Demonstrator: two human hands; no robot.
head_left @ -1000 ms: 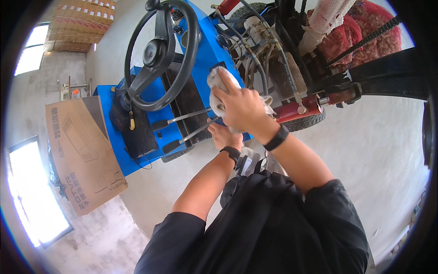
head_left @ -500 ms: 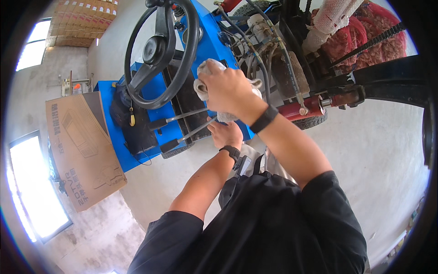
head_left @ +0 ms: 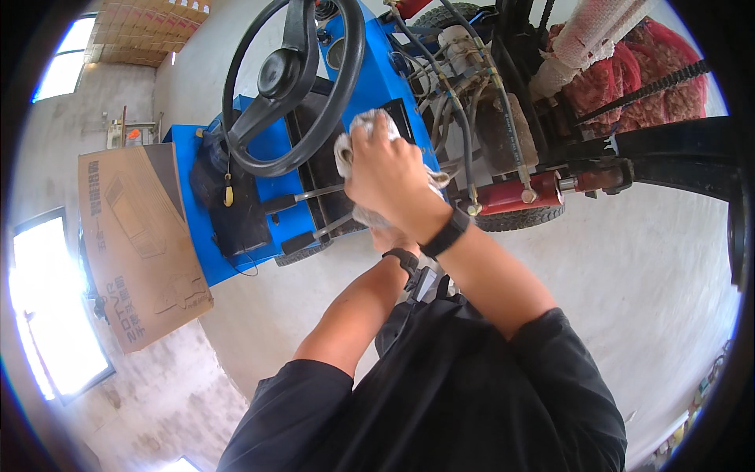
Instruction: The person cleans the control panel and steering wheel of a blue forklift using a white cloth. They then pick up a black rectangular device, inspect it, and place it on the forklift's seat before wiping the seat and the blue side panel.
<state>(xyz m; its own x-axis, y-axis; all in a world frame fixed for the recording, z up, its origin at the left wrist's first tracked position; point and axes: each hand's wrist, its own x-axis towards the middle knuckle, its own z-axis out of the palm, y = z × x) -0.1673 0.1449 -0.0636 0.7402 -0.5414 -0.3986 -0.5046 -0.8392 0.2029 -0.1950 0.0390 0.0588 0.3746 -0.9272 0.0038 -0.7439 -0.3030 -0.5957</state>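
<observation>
- Right hand (head_left: pixel 389 177): closed around cloth (head_left: pixel 344 156), at blue panel (head_left: pixel 376 85).
- Left hand (head_left: pixel 388 238): mostly hidden behind right; grip cannot be determined.
- Levers (head_left: pixel 280 204): just left of cloth.

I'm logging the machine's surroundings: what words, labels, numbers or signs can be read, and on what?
Large cardboard box: dark printed characters, partly legible; I don't copy them out.
Stacked cartons: printing too small to read.
Round dial: any markings too small to read.

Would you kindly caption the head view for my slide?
Right hand holding pale cloth over blue machine with steering wheel.
</observation>
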